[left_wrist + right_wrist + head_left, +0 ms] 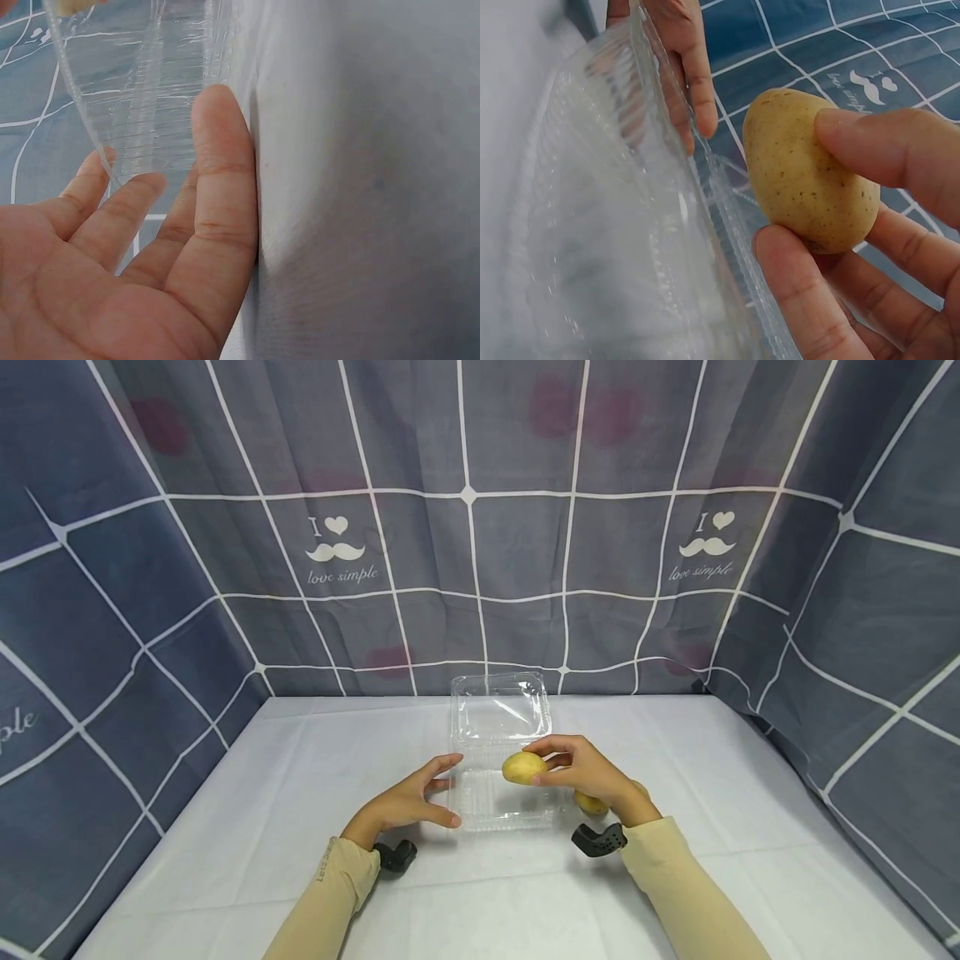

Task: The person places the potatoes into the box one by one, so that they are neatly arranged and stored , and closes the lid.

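Nearest, two beige sleeves (324,902) enter at the lower edge of the head view over a white worktop (480,910). At lower centre, the left hand (408,800) has its fingers spread wide at the left edge of a clear plastic container (474,802). Right of centre, the right hand (592,772) pinches a potato (522,767) above the container; another potato (588,804) sits partly hidden beneath that wrist. Beyond, the raised lid (498,710) stands before a gray gridded curtain (420,460) filling the upper frame.
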Available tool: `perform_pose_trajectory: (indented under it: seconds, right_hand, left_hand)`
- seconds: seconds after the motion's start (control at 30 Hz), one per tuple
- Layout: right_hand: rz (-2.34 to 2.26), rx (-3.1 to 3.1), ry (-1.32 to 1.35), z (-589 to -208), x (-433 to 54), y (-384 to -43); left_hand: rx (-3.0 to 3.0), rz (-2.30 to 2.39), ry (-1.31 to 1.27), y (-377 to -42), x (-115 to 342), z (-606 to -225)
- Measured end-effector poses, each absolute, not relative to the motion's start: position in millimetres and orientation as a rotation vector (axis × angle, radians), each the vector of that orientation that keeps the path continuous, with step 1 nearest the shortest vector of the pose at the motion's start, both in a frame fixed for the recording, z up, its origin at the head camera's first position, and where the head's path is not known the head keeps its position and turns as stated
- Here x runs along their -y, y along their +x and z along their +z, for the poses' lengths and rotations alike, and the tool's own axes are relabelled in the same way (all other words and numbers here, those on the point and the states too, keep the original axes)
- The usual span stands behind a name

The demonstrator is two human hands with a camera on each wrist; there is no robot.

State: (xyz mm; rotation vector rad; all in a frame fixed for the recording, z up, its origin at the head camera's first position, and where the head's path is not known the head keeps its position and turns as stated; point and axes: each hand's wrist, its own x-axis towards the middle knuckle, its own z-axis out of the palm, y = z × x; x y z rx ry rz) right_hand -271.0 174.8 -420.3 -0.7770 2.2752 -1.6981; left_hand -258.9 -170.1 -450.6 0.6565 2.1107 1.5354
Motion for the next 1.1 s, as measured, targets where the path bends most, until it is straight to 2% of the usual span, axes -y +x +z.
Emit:
perform_pose_trajectory:
  seconds: [0.3,0.57,1.1]
  right_hand:
    - [-1.696,-2.266,-0.802,-424,-164,-270]
    - [-1.688,-2.285,-0.684,-424,-155,-265]
    - [-1.643,-2.247,-0.822,-427,-140,-270]
  left_hand:
    - [-2.102,1.532,0.652,-259,168,-449]
    - [-2.094,1.54,0.659,-258,168,-449]
    - [-2.096,1.541,0.656,-259,169,-449]
